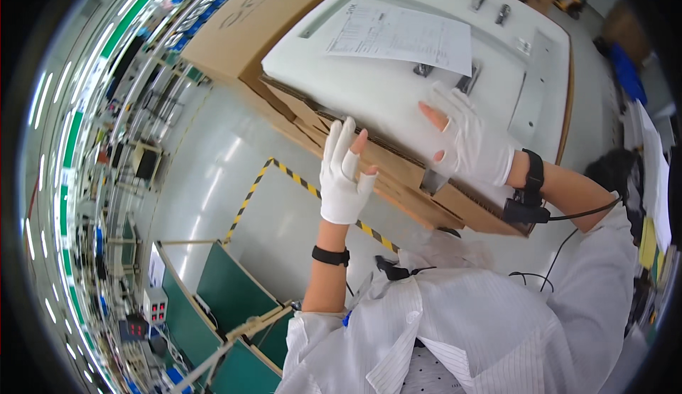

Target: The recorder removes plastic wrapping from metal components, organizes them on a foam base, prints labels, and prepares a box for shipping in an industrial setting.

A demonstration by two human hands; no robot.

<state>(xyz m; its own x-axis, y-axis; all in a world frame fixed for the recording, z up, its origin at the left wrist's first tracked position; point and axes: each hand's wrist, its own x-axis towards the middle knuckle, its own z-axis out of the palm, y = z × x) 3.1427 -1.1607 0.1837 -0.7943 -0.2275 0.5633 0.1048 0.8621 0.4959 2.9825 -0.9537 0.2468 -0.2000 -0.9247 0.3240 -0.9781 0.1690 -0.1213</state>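
A large open cardboard box (398, 174) lies before me, filled with a white foam packing slab (369, 88). My left hand (344, 174), in a white glove with cut fingertips, is flat and open against the box's near cardboard flap. My right hand (465, 138), gloved the same way, rests palm down on the foam near its front edge, fingers spread. A printed paper sheet (401, 35) lies on the foam further back. Small metal parts (490, 7) sit in recesses of the foam beyond the sheet.
Yellow-and-black hazard tape (284, 170) marks the grey floor under the box. Green-topped workbenches (227, 280) stand at the lower left, with racks and shelving (114, 131) along the left. A black wristband device with a cable (526, 206) is on my right wrist.
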